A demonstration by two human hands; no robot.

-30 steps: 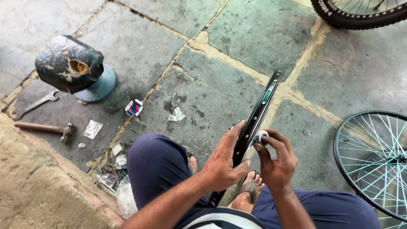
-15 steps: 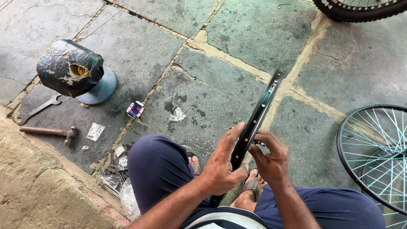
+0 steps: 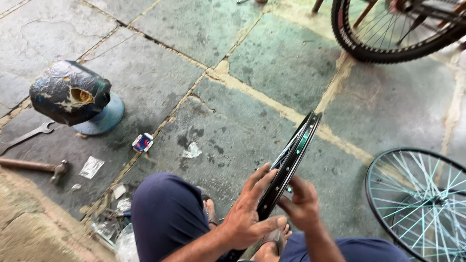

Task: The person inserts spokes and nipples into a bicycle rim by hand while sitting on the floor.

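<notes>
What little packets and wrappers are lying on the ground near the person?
Small box: on the stone floor right of the blue stool base, squarish, red, blue and white.
Silver wrapper: flat on the floor beside the hammer, rectangular, shiny grey.
White scrap: crumpled on the floor ahead of the person's knee.
Green sticker: a narrow strip on the black wheel rim that both hands hold.

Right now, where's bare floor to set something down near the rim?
Free: stone floor beyond the black rim, between the wrapped stool and tyred wheel. Crowded: hammer, wrench, scraps by the left knee; spoked wheel at right.
</notes>
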